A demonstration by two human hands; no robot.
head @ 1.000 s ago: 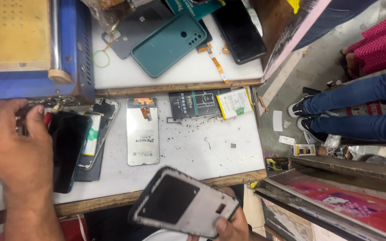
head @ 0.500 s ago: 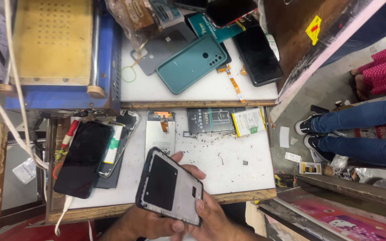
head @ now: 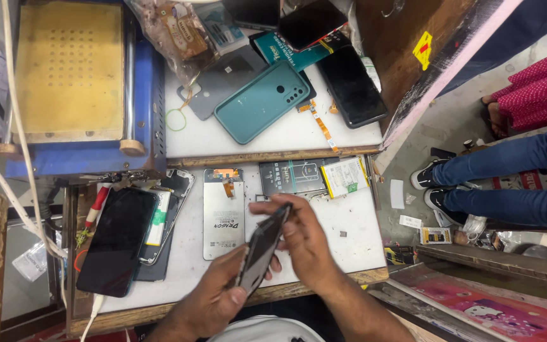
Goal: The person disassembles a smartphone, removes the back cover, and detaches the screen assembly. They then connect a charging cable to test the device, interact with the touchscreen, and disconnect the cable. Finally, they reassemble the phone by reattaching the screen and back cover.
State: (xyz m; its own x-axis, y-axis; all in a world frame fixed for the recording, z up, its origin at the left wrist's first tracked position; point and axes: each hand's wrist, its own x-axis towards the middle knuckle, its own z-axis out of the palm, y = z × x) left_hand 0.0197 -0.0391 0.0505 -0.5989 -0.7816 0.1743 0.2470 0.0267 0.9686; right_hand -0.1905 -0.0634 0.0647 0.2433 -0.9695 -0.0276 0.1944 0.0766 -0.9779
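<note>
Head view: left hand [head: 213, 301] and right hand [head: 305, 244], each grip closed on dark, probably phone frame [head: 262, 248], edge-on.

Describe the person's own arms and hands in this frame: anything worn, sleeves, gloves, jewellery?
Both forearms come in bare from the bottom edge, with no sleeves in view. The left hand and the right hand wear no gloves, and no rings, watch or wristband can be seen. No bandages or tape show on the fingers. Between the arms, at the frame's bottom, a bit of pale grey clothing shows.

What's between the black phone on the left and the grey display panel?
Head view: an opened phone frame with a white battery lies between the black phone and the grey display panel.
</note>
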